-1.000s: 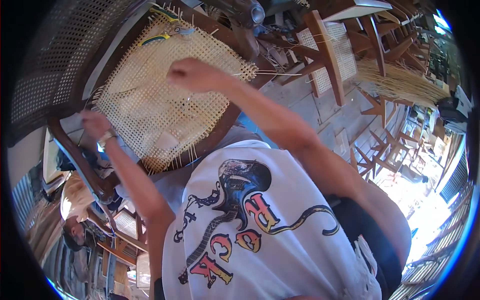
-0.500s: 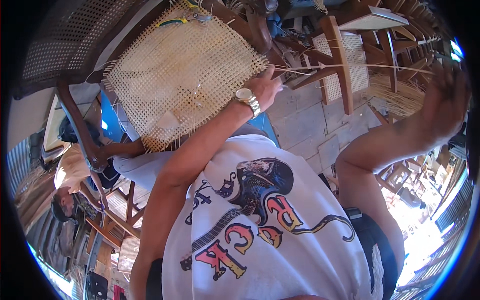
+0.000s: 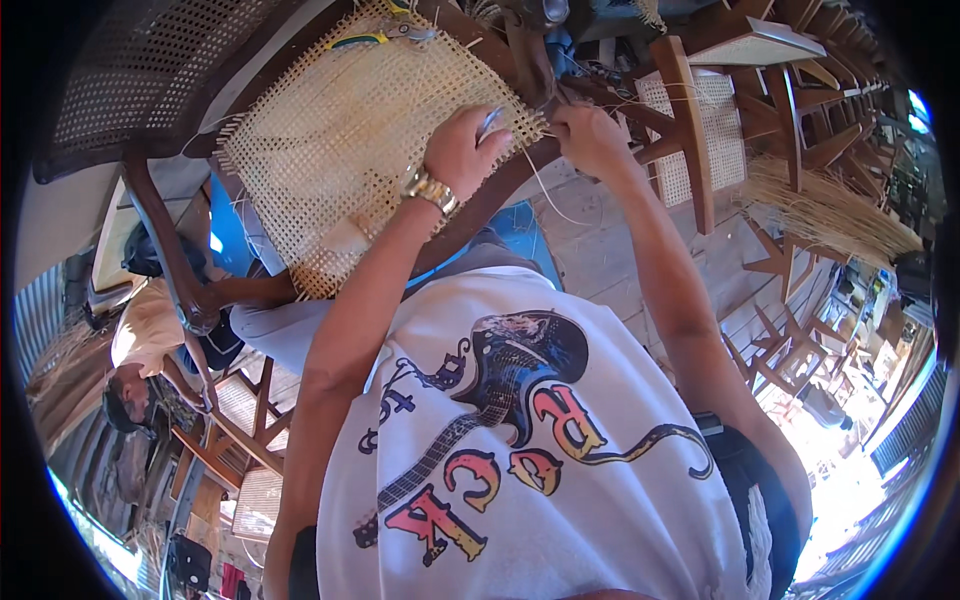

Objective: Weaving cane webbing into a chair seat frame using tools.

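Observation:
A square sheet of pale woven cane [image 3: 330,160] with loose strand ends lies in a dark wooden chair frame [image 3: 250,290]. Pliers with yellow handles [image 3: 355,40] lie at its far edge. My left hand [image 3: 465,150], wearing a gold watch, is closed on a small silvery tool [image 3: 489,120] over the cane's right side. My right hand [image 3: 590,140] is closed at the cane's right edge, its fingertips on what looks like a thin strand. A pale strand [image 3: 555,200] curves down below the hands; exactly what the right fingers grip is too small to make out.
At the right are several wooden chair frames [image 3: 685,140], some with cane panels, and a bundle of long cane [image 3: 820,205]. A dark mesh chair back [image 3: 120,100] is at upper left. A co-worker [image 3: 150,350] bends over woodwork at left. Wooden floorboards [image 3: 590,230] show at centre right.
My right hand swung out to the far right with a strand stretched, then came back to the cane's edge; that strand now hangs slack. My left hand has shifted left from the edge onto the cane.

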{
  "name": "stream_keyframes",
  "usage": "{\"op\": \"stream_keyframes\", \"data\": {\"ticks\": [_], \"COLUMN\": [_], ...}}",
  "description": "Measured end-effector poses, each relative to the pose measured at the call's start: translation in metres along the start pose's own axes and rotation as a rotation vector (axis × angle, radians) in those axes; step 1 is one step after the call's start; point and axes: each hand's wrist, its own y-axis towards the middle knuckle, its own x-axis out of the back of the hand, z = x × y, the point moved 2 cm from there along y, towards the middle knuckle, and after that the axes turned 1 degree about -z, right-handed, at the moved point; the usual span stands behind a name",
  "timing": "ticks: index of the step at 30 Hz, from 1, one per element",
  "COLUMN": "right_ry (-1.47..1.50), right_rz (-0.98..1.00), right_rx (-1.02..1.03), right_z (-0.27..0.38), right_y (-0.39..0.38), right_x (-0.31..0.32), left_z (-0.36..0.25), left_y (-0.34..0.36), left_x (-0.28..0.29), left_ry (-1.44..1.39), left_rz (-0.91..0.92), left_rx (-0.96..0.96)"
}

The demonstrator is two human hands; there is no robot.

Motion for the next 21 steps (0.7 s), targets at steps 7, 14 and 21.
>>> {"op": "stream_keyframes", "data": {"ticks": [7,14,21], "right_ry": [0.22,0.246,0.382], "right_rz": [0.048,0.054,0.084], "right_rx": [0.183,0.225,0.203], "right_z": [0.024,0.031,0.019], "right_y": [0.004,0.014,0.032], "right_x": [0.032,0.0,-0.03], "left_z": [0.024,0.042,0.043], "left_y": [0.023,0.019,0.028], "left_x": [-0.011,-0.01,-0.024], "left_ry": [-0.194,-0.007,0.218], "left_rz": [0.439,0.312,0.316], "left_rx": [0.317,0.257,0.25]}}
